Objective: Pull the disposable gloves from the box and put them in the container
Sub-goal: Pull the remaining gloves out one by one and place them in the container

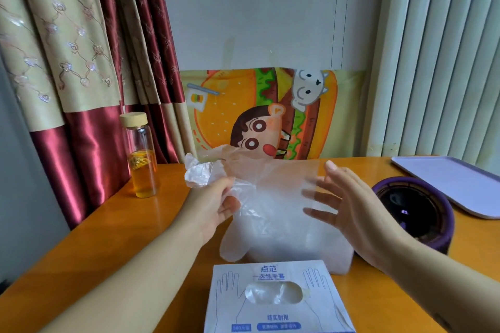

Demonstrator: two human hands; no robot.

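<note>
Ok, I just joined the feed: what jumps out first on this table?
The clear disposable glove held up mid-frame, pinched by the left hand, with the right hand open beside it. Below them sits the white glove box at the near edge, and a bright cartoon burger poster stands against the back wall.

Bare tabletop (108, 238) left of box (278, 303) — bottle (142, 154) behind, purple pot (414, 213) right

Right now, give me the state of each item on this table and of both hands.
Disposable glove: out of the box, held up.
Glove box: lying flat, slot open, gloves showing.
Glass bottle: upright, capped, partly full.
Left hand: pinching the glove.
Right hand: open, fingers spread.
</note>
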